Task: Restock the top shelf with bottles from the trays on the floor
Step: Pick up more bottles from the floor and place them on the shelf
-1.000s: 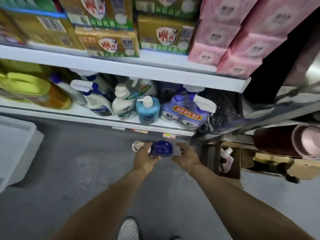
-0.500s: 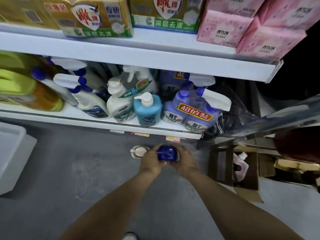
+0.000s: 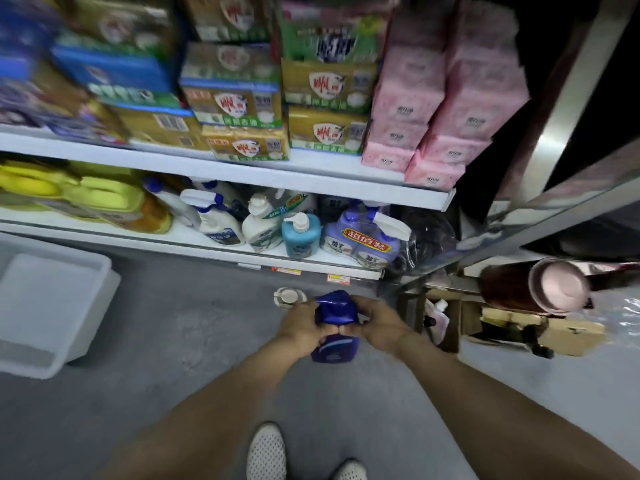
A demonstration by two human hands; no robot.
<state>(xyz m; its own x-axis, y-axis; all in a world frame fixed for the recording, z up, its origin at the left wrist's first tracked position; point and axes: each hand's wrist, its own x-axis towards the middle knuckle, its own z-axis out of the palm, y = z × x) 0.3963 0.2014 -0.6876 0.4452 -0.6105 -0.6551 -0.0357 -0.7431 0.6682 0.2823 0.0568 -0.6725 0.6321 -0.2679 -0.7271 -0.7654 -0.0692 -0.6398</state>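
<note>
A dark blue bottle [image 3: 335, 313] with a blue cap hangs above the grey floor in the middle of the head view. My left hand [image 3: 302, 326] grips its left side and my right hand [image 3: 378, 323] grips its right side, thumbs meeting in front. A white round lid or bottle top [image 3: 289, 297] lies on the floor just behind my left hand. A white empty tray [image 3: 55, 306] stands on the floor at the left. The shelf top is out of view.
The bottom shelf [image 3: 194, 242] carries spray and pump bottles; the shelf above [image 3: 221, 168] holds soap boxes and pink packs. A metal rack [image 3: 519, 216] and cardboard boxes [image 3: 512, 332] crowd the right. My shoes [image 3: 266, 452] stand on open grey floor.
Both hands now wrap the blue bottle and have lifted it off the floor toward me. The camera has tilted up, showing more of the upper shelves.
</note>
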